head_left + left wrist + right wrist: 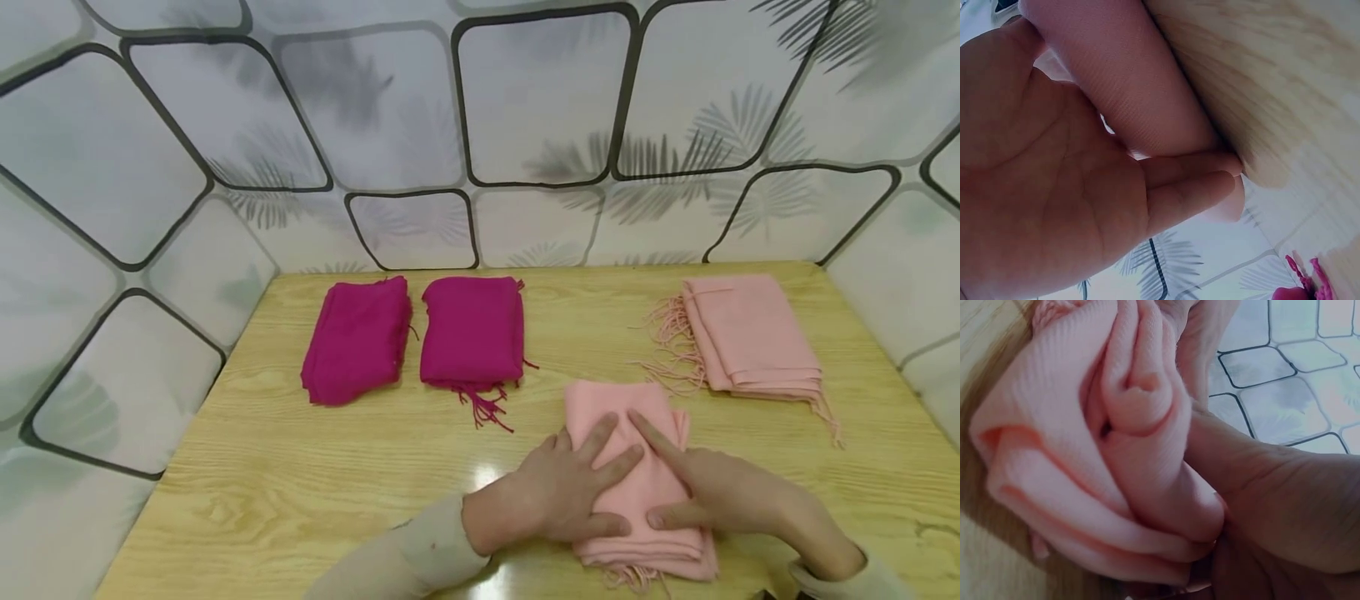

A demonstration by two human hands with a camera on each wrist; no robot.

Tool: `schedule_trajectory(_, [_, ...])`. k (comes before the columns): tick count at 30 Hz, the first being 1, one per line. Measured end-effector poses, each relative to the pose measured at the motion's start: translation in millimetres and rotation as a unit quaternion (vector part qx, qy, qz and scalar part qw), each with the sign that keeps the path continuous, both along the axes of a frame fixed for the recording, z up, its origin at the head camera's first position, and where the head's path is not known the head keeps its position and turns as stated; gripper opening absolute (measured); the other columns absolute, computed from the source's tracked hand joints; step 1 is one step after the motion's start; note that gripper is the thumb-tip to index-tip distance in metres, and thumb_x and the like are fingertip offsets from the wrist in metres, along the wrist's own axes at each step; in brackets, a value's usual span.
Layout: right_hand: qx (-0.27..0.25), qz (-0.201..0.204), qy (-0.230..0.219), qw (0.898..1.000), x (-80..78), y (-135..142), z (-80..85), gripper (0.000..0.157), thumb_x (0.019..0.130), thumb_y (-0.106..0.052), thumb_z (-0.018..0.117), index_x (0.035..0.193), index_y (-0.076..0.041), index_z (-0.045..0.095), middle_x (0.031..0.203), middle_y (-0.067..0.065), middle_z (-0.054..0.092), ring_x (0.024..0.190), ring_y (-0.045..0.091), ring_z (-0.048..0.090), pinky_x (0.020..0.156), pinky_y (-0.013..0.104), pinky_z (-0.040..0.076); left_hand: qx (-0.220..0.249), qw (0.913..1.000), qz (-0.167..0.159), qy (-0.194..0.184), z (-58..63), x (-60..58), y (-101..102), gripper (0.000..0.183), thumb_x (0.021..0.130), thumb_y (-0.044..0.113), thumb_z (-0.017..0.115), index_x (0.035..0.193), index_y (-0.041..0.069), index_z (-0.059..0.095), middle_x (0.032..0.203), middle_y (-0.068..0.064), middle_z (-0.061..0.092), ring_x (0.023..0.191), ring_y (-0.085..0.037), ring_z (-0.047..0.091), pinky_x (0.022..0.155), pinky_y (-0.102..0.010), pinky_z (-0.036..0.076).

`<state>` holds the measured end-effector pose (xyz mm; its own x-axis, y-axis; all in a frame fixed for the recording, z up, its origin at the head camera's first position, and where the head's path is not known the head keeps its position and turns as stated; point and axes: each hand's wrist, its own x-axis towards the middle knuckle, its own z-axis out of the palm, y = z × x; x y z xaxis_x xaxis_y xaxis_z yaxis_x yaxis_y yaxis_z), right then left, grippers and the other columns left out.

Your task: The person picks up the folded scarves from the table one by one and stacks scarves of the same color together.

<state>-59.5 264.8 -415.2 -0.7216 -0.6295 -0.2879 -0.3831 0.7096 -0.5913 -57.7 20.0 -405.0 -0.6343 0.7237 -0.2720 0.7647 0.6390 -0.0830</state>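
A folded light pink scarf (648, 487) lies on the table in front of the person, its short fringe showing at the near end. My left hand (566, 492) rests on its left half with spread, straight fingers; in the left wrist view, two fingers (1191, 187) reach down past the scarf's edge (1122, 81) toward the tabletop. On the right half lies my right hand (731, 492), index finger and thumb extended over the top. Its remaining fingers are hidden in the head view. The right wrist view shows the layered, rounded folds of the scarf (1054, 406) beside that hand.
Another folded pink scarf (753, 333) lies at the back right, fringe trailing left. Two folded magenta scarves, one at far left (356, 342) and one beside it (472, 333), lie at the back. Patterned cloth walls (540, 100) bound the wooden table (300, 492) at back and sides.
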Motion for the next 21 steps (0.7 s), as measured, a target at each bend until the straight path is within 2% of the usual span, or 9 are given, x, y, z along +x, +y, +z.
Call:
schedule_trajectory(5, [0.006, -0.006, 0.010, 1.000, 2.0, 0, 4.8, 0.106, 0.088, -0.056, 0.067, 0.161, -0.017, 0.002, 0.087, -0.007, 0.063, 0.074, -0.001, 0.053, 0.068, 0.031, 0.050, -0.003, 1.0000, 0.006, -0.007, 3.4, -2.2, 1, 0.080, 0.093, 0.077, 0.030, 0.160, 0.039, 0.005, 0.167, -0.007, 0.006, 0.125, -0.033, 0.053, 0.096, -0.036, 0.047])
schedule_trajectory(8, [0.018, -0.012, 0.015, 1.000, 4.0, 1, 8.4, 0.103, 0.088, -0.057, 0.066, 0.162, -0.018, 0.005, 0.080, -0.010, 0.059, 0.073, 0.001, 0.052, 0.068, 0.033, 0.050, 0.002, 0.9994, 0.013, -0.031, 5.6, -5.9, 1, 0.081, 0.092, 0.076, 0.031, 0.159, 0.040, 0.006, 0.167, -0.007, 0.006, 0.125, -0.031, 0.054, 0.097, -0.037, 0.048])
schedule_trajectory(14, [0.025, -0.019, 0.006, 0.999, 2.8, 6, 18.4, 0.090, 0.091, -0.055, 0.064, 0.161, -0.022, 0.017, 0.065, -0.012, 0.045, 0.057, 0.001, 0.041, 0.056, 0.025, 0.039, 0.030, 0.9948, 0.044, -0.087, 12.6, -14.1, -5, 0.077, 0.095, 0.072, 0.036, 0.159, 0.040, 0.008, 0.167, -0.007, 0.009, 0.135, -0.033, 0.046, 0.103, -0.043, 0.044])
schedule_trajectory(17, [0.022, -0.022, 0.008, 0.999, 0.7, 10, 24.6, 0.085, 0.093, -0.053, 0.062, 0.160, -0.021, 0.022, 0.064, -0.012, 0.045, 0.056, 0.000, 0.042, 0.055, 0.024, 0.038, 0.041, 0.9930, 0.058, -0.094, 16.3, -19.8, -8, 0.077, 0.096, 0.070, 0.037, 0.160, 0.038, 0.008, 0.167, -0.010, 0.009, 0.140, -0.036, 0.039, 0.105, -0.046, 0.043])
schedule_trajectory(19, [0.031, -0.026, 0.014, 0.999, -1.1, 13, 28.7, 0.084, 0.093, -0.054, 0.061, 0.160, -0.021, 0.023, 0.064, -0.012, 0.047, 0.058, 0.000, 0.045, 0.058, 0.026, 0.040, 0.042, 0.9930, 0.061, -0.091, 19.2, -25.6, -8, 0.077, 0.097, 0.069, 0.037, 0.160, 0.037, 0.006, 0.166, -0.012, 0.008, 0.143, -0.037, 0.035, 0.108, -0.047, 0.041])
schedule_trajectory(21, [0.040, -0.029, 0.025, 0.998, -3.0, 16, 32.9, 0.082, 0.094, -0.054, 0.060, 0.159, -0.019, 0.024, 0.070, -0.010, 0.055, 0.065, 0.001, 0.052, 0.063, 0.030, 0.046, 0.043, 0.9932, 0.062, -0.088, 22.7, -32.3, -8, 0.078, 0.097, 0.068, 0.036, 0.160, 0.035, 0.004, 0.166, -0.013, 0.007, 0.144, -0.038, 0.032, 0.109, -0.047, 0.039])
